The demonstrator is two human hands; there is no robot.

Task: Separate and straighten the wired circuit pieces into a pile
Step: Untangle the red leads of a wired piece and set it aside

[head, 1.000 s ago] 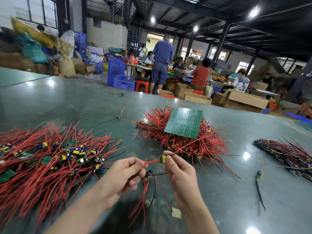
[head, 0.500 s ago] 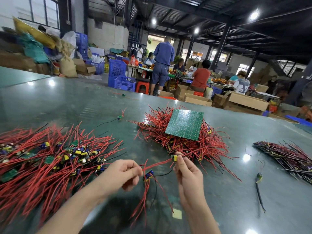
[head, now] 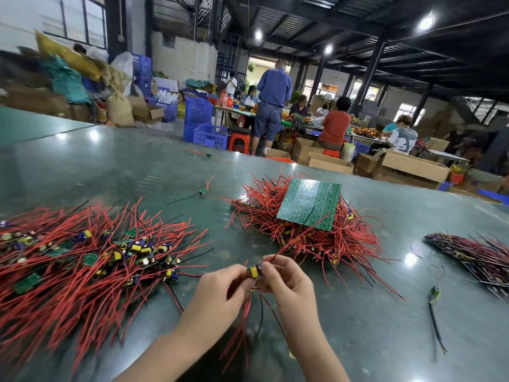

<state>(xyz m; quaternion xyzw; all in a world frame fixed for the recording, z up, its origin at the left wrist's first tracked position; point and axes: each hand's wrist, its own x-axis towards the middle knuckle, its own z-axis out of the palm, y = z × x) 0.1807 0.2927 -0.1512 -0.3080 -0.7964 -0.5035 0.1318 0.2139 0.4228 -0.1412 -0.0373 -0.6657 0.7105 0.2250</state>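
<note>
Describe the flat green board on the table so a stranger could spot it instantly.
Start at the glossy grey-green table, then find the middle heap of red-wired circuit pieces. On top lies the square green circuit panel, tilted. It is the only large bare board, far bigger than the small wired pieces around it.

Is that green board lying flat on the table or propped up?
Propped up and tilted: the green board rests on top of the middle heap of red wires, not on the table.

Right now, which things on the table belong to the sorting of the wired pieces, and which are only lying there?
Part of the job:
- wired circuit piece, pinched by the left hand and the right hand
- left pile
- middle pile
- dark bundle

Just lying about:
- green board on the middle pile
- stray piece
- black wire
</note>
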